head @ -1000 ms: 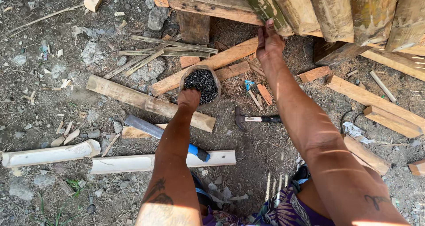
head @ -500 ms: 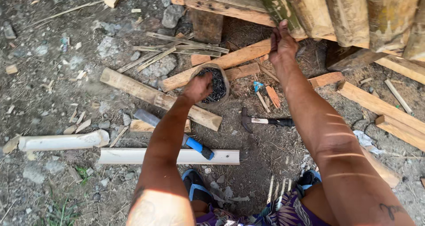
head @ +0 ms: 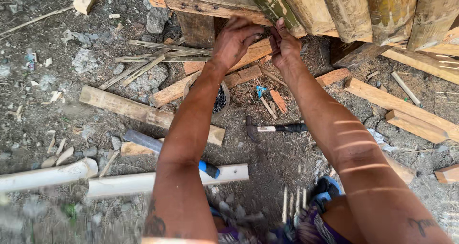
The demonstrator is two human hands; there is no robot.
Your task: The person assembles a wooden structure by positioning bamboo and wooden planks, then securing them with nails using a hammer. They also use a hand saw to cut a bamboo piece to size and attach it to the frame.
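— Where are the two hands?
— Both are up at the foot of the bamboo wall (head: 334,10). The left hand (head: 234,39) and the right hand (head: 285,45) meet just beside each other, against the lower edge of a green-stained bamboo slat (head: 270,5).
— Are they gripping anything?
— The fingers of both are curled and pinched together, but whatever sits between them is too small to make out, so I cannot tell what they hold.
— What lies under the arms?
— A round container of dark nails (head: 221,100) is on the dirt, partly hidden by the left forearm. A hammer (head: 275,128) lies flat just right of it, between the two arms, touched by neither hand. A blue-handled blade (head: 167,151) rests across a white pipe (head: 143,182) nearer the body.
— And around that?
— Wood offcuts (head: 138,111) and splinters, scattered over the ground.
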